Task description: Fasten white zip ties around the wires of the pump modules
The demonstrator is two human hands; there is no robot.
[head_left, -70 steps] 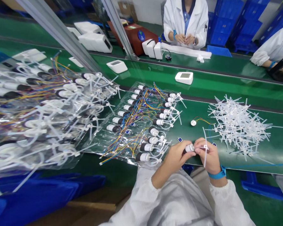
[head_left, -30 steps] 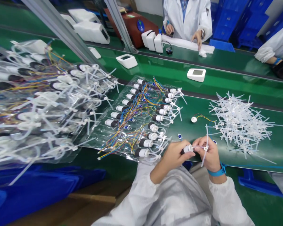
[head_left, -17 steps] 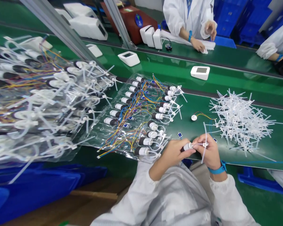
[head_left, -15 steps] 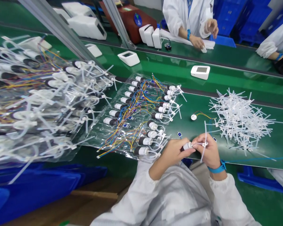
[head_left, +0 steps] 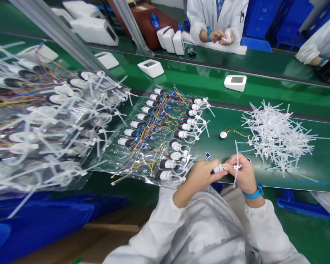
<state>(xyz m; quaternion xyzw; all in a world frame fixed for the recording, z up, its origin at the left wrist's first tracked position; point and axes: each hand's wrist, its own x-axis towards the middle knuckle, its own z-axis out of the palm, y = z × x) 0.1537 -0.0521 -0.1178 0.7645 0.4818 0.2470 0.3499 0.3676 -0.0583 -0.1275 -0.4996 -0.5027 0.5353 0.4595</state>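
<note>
My left hand [head_left: 202, 175] is closed on a small motor pump [head_left: 217, 168], a cylinder with a white head and a dark body, its white end facing right. In my right hand [head_left: 244, 172], fingers pinch a piece of clear tubing with a white cross connector [head_left: 237, 167] against that white end. Whether the tube sits on the pump's nozzle is hidden by my fingertips. Just beyond my hands lies a round white part [head_left: 223, 135] with thin coloured wires. To the right is a heap of tubing pieces with connectors [head_left: 277, 137].
Left of my hands, pumps with wires and tubes lie in rows on clear plastic trays [head_left: 151, 178]; more trays are stacked further left [head_left: 71, 121]. White monitor housings [head_left: 151, 68] sit on the green belt [head_left: 192, 79]. A co-worker's hands [head_left: 220, 36] work across it.
My hands keep the same hold on the pump and tubing, with only slight finger movement. The view has shifted a little. The co-worker opposite has brought both hands together.
</note>
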